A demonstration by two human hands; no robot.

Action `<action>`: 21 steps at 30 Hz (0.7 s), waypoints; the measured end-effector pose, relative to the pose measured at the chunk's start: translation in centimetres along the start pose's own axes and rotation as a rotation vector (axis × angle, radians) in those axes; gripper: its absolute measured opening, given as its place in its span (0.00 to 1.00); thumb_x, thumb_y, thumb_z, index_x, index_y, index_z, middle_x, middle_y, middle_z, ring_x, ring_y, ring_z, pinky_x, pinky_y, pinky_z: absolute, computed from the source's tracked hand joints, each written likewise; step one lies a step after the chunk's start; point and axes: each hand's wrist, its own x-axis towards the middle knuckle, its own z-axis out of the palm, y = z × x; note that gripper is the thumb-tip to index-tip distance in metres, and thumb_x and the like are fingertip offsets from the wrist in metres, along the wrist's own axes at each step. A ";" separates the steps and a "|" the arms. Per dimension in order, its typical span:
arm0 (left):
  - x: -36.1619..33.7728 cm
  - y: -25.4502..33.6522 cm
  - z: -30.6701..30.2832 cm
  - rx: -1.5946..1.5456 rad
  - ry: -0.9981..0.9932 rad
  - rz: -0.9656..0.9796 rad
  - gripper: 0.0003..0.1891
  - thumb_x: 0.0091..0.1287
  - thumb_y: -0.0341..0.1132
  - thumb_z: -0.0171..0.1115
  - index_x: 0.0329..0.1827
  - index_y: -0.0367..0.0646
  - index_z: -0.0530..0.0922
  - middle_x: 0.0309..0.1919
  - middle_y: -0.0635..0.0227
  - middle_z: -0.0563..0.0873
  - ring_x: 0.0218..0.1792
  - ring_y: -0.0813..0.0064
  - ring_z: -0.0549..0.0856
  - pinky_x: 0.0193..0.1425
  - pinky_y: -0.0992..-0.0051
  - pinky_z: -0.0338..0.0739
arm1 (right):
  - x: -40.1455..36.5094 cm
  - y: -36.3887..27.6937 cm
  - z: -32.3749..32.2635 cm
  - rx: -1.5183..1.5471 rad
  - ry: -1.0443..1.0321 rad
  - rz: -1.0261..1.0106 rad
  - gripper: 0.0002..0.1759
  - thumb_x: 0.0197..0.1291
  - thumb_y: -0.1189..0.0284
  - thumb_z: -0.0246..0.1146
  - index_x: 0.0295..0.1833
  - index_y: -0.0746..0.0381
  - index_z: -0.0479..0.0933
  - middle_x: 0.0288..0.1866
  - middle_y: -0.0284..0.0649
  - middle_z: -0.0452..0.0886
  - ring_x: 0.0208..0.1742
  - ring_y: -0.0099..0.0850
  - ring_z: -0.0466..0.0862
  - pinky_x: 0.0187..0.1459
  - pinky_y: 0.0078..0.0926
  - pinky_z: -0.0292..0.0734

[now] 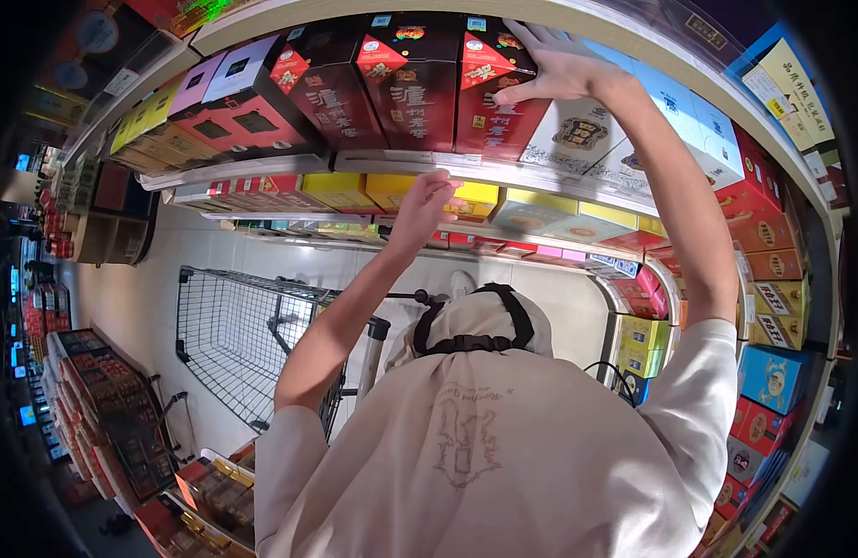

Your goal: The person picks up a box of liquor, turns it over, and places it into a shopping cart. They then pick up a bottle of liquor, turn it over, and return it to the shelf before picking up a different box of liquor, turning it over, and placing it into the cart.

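Observation:
My right hand (564, 73) reaches over the upper shelf with its fingers spread. Its thumb lies against the front of a dark red box (499, 126) with Chinese lettering, and the other fingers extend over the box's top edge. Two similar dark red boxes (405, 107) stand side by side to its left, and white patterned boxes (570, 139) are under and beside my right wrist. My left hand (431, 198) is lower, just below the shelf's front lip (392, 162). Its fingers are loosely bent and somewhat apart, with nothing visible in them.
A wire shopping cart (233, 325) stands to the left. Yellow boxes (340, 192) line the shelf below. Pink and black boxes (238, 121) are at the upper left. Curved shelves with colourful boxes (771, 379) run down the right. A head in a light cap (485, 321) appears at centre.

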 end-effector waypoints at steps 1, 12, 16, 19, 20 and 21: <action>0.7 0.0 0.2 0.002 -0.003 -0.002 0.19 0.82 0.36 0.56 0.70 0.37 0.70 0.64 0.60 0.85 0.57 0.71 0.89 0.57 0.72 0.84 | 0.2 0.1 0.1 0.015 -0.015 -0.004 0.79 0.41 0.22 0.70 0.89 0.57 0.45 0.85 0.59 0.56 0.85 0.58 0.58 0.84 0.54 0.55; 4.8 -0.6 2.5 -0.143 0.058 0.024 0.17 0.78 0.34 0.56 0.67 0.39 0.73 0.62 0.62 0.83 0.58 0.63 0.90 0.54 0.69 0.88 | 1.1 1.8 0.7 0.162 -0.006 -0.048 0.71 0.47 0.27 0.72 0.86 0.58 0.53 0.73 0.64 0.72 0.72 0.59 0.76 0.71 0.49 0.73; 5.2 -0.7 2.9 -0.170 0.054 -0.042 0.17 0.78 0.33 0.55 0.66 0.38 0.73 0.62 0.62 0.82 0.58 0.62 0.90 0.54 0.68 0.88 | 1.1 1.8 0.6 0.208 -0.063 -0.065 0.64 0.52 0.33 0.73 0.84 0.61 0.58 0.66 0.65 0.79 0.66 0.59 0.80 0.66 0.47 0.75; 5.5 -1.0 2.9 -0.201 0.067 -0.066 0.17 0.79 0.34 0.56 0.66 0.38 0.73 0.63 0.61 0.82 0.58 0.60 0.90 0.55 0.68 0.88 | 1.0 1.9 0.9 0.225 -0.026 -0.103 0.61 0.53 0.34 0.73 0.82 0.63 0.61 0.63 0.63 0.82 0.62 0.58 0.83 0.63 0.46 0.77; 5.6 -1.2 3.0 -0.208 0.065 -0.064 0.17 0.79 0.34 0.56 0.65 0.38 0.73 0.63 0.60 0.81 0.59 0.60 0.89 0.56 0.67 0.87 | 1.0 2.1 1.6 0.214 0.061 -0.132 0.61 0.51 0.34 0.74 0.79 0.66 0.64 0.57 0.62 0.85 0.57 0.55 0.86 0.59 0.44 0.79; 5.6 -1.3 3.1 -0.215 0.062 -0.061 0.17 0.79 0.35 0.56 0.65 0.37 0.73 0.64 0.60 0.81 0.59 0.60 0.89 0.57 0.67 0.87 | 1.0 2.0 1.7 0.202 0.148 -0.161 0.61 0.49 0.33 0.74 0.75 0.69 0.68 0.51 0.60 0.87 0.51 0.52 0.89 0.55 0.43 0.82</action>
